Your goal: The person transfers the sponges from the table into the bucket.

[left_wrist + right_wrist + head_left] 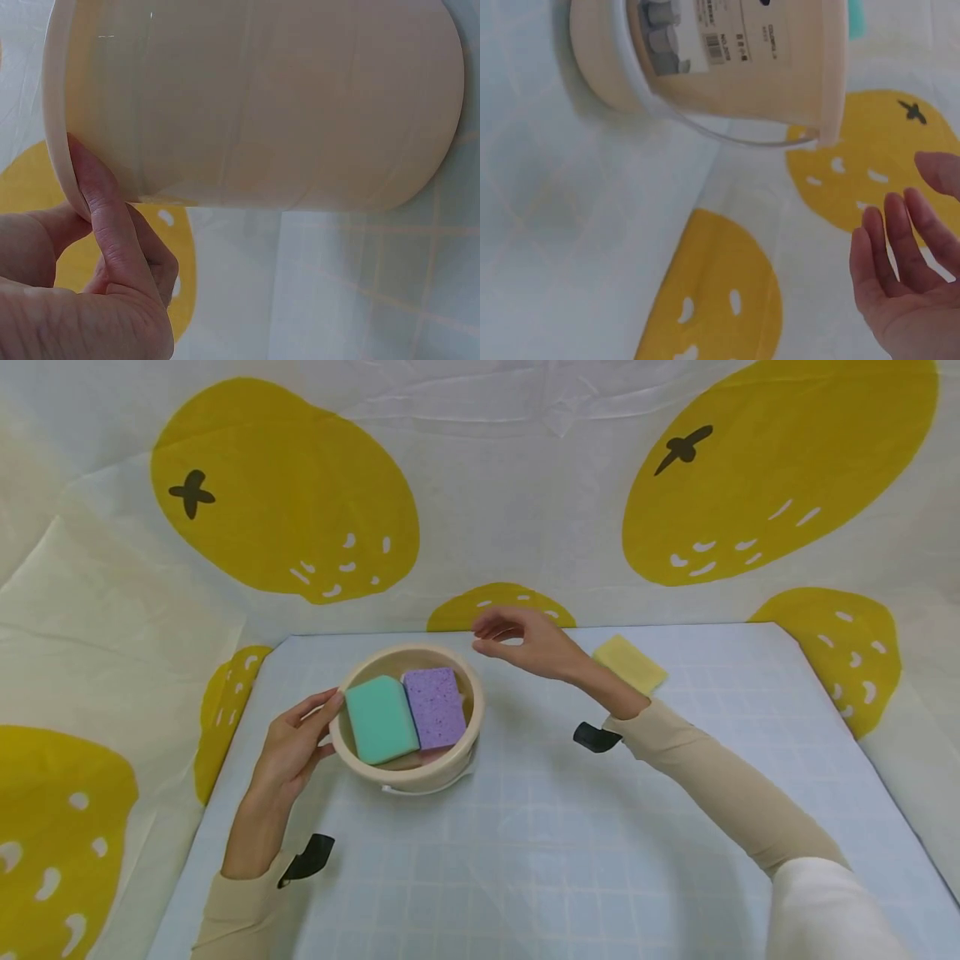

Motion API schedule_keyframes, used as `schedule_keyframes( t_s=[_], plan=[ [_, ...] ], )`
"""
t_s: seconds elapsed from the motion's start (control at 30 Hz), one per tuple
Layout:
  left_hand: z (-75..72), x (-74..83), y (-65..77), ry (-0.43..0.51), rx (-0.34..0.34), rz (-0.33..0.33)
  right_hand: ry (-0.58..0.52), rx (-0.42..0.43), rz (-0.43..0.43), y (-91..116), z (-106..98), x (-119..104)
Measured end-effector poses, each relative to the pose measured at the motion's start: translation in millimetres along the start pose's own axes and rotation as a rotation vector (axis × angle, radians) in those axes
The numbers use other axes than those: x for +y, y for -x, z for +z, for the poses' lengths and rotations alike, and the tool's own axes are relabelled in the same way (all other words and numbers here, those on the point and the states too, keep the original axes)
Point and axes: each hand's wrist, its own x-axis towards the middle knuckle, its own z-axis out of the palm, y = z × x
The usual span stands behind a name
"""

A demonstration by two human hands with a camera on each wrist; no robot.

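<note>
A cream bucket stands upright left of centre in the head view. Inside it, a teal sponge and a purple sponge lie side by side, with something pinkish partly hidden beneath. My left hand pinches the bucket's rim at its left side; in the left wrist view the fingers bend around the rim's edge. Beyond the bucket's right rim, my right hand is raised with loosely bent fingers and holds nothing. The right wrist view shows that hand apart from the bucket wall, which bears a printed label.
A flat yellow sponge or cloth lies on the table behind my right forearm. The bucket's white handle hangs down on the near side. A pale blue gridded cover spans the table, and a fruit-print sheet rises behind it.
</note>
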Motion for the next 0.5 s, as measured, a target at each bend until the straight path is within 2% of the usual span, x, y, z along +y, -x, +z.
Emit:
schedule_keyframes(
  t_s=[0.17,0.5],
  plan=[
    [-1.1,-1.3,-0.4,0.003,-0.005,-0.001,-0.009,0.049,0.037,10.0,-13.1,10.4],
    [-1.3,-1.3,-2.8,0.006,0.001,0.005,0.056,0.139,0.084,29.6,-36.8,35.9]
  ],
)
